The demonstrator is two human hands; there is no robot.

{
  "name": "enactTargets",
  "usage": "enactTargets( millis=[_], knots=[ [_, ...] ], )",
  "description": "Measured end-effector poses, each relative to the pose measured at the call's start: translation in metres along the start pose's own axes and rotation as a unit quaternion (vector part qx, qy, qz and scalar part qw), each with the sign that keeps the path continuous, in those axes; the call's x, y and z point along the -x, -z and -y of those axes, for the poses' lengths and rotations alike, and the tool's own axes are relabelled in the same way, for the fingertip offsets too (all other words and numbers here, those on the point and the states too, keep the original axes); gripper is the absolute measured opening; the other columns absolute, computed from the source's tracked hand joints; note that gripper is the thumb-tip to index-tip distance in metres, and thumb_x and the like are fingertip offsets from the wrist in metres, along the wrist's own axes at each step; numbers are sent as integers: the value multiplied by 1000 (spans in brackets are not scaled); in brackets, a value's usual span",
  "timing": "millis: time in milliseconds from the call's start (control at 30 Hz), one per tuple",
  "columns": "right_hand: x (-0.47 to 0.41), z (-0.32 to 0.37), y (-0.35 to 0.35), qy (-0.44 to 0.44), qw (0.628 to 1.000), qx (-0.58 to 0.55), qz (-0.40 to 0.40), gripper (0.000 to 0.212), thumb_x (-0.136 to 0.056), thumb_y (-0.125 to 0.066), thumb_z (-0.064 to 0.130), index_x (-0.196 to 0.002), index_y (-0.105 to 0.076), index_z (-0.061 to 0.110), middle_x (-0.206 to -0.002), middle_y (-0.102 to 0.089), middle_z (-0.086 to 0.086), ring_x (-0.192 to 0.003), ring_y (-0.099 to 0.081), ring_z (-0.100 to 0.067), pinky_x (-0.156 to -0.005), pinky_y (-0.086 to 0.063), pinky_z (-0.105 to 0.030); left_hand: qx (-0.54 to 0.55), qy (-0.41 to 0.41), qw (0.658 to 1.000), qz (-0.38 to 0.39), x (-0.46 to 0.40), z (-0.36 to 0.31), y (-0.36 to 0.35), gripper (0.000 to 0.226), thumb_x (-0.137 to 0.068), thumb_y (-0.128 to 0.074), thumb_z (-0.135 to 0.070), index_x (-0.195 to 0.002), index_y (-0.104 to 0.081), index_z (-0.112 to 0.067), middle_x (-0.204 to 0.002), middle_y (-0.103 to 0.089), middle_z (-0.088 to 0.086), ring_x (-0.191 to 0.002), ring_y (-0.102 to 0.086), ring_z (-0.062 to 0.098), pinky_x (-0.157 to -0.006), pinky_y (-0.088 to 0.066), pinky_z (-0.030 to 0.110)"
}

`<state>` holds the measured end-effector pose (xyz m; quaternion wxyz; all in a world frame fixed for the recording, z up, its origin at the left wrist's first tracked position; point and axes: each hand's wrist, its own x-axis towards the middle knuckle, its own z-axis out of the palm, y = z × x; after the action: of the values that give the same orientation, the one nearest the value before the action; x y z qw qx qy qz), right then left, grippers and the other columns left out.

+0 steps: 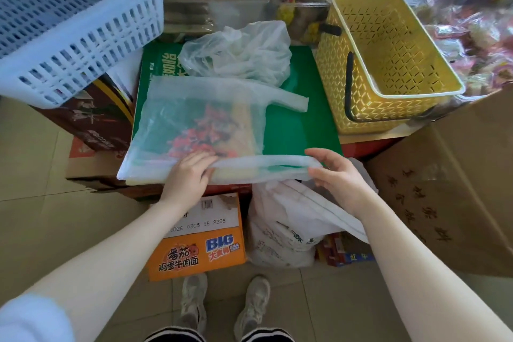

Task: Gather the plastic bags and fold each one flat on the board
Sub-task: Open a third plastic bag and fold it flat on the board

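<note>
A translucent white plastic bag (194, 122) lies spread flat on the green board (302, 130), its two handles pointing right. My left hand (188, 175) presses the bag's near edge down. My right hand (336, 175) pinches the end of the near handle (266, 165) at the board's front edge. A second plastic bag (238, 50) sits crumpled at the back of the board.
A yellow basket (388, 64) stands right of the board, a blue basket (69, 22) at the left on boxes. A white bag (291, 228) and an orange carton (197, 247) sit on the floor below. A large cardboard box (444, 189) is at the right.
</note>
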<state>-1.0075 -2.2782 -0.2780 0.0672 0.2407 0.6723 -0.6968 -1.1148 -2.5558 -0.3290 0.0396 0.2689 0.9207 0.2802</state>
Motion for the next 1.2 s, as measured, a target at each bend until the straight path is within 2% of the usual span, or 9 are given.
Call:
enactTargets(
  millis=[133,233,400,500,633,800,967,1100,1200],
  knots=[
    [0,3,19,-23,977,-157,146,65,-57,-86,29,-115,-62,13,-87,-65,-3,-66,-57,-10,-62,-50,-21,21,-32,998,-57,-7,-11,-1,17,-86,-60,-4,-102,-67,-4,-103,-68,11,-96,-62,27,-85,-44,32],
    [-2,9,24,-45,976,-134,168,46,-58,-81,20,-103,-70,11,-83,-69,-3,-64,-59,-8,-61,-51,-18,25,-34,997,-69,-12,-17,-2,6,-87,-61,-9,-91,-65,-5,-89,-68,8,-76,-63,26,-65,-51,33],
    [-16,10,29,-14,997,69,-14,22,-78,-67,5,-95,-70,19,-92,-67,0,-83,-57,-14,-69,-45,-21,-6,-29,999,-33,-16,-12,-3,10,-82,-62,0,-79,-55,-7,-100,-69,6,-86,-65,28,-65,-52,35],
    [-27,7,28,35,946,252,-202,29,-88,-57,1,-110,-62,18,-107,-61,-1,-99,-55,-16,-82,-45,-25,-38,-37,999,10,-13,-11,-9,11,-84,-59,-2,-93,-56,-8,-105,-66,7,-82,-62,27,-64,-46,30],
    [-25,2,20,83,905,371,-191,31,-86,-55,-2,-115,-60,10,-114,-54,-8,-99,-52,-19,-82,-39,-23,-34,-8,999,21,-12,-12,-14,36,-88,-55,-7,-124,-51,-7,-126,-55,8,-93,-62,28,-74,-49,36],
    [-4,6,32,25,951,304,-46,37,-81,-68,3,-115,-58,15,-107,-60,2,-97,-58,-11,-88,-46,-24,-25,33,999,27,-12,3,-9,33,-87,-52,2,-119,-58,-6,-137,-49,8,-118,-51,32,-92,-45,44],
    [6,15,45,-32,980,189,56,31,-84,-64,3,-107,-66,24,-101,-71,8,-94,-65,-1,-84,-49,-16,13,8,1000,23,-13,18,-5,49,-82,-43,19,-122,-59,-7,-138,-45,8,-133,-33,23,-110,-13,30],
    [4,15,45,-29,969,247,2,20,-82,-65,0,-83,-67,19,-81,-68,1,-60,-61,5,-59,-47,-9,97,23,995,21,-11,17,0,50,-76,-42,23,-106,-67,-8,-133,-50,2,-127,-32,11,-111,-14,28],
    [-4,7,41,-8,923,376,-84,16,-80,-68,7,-73,-62,21,-77,-65,0,-62,-58,-7,-61,-50,-26,109,25,993,46,-10,17,3,35,-75,-51,15,-91,-60,-14,-134,-47,-2,-127,-29,6,-111,-7,25]
  ],
)
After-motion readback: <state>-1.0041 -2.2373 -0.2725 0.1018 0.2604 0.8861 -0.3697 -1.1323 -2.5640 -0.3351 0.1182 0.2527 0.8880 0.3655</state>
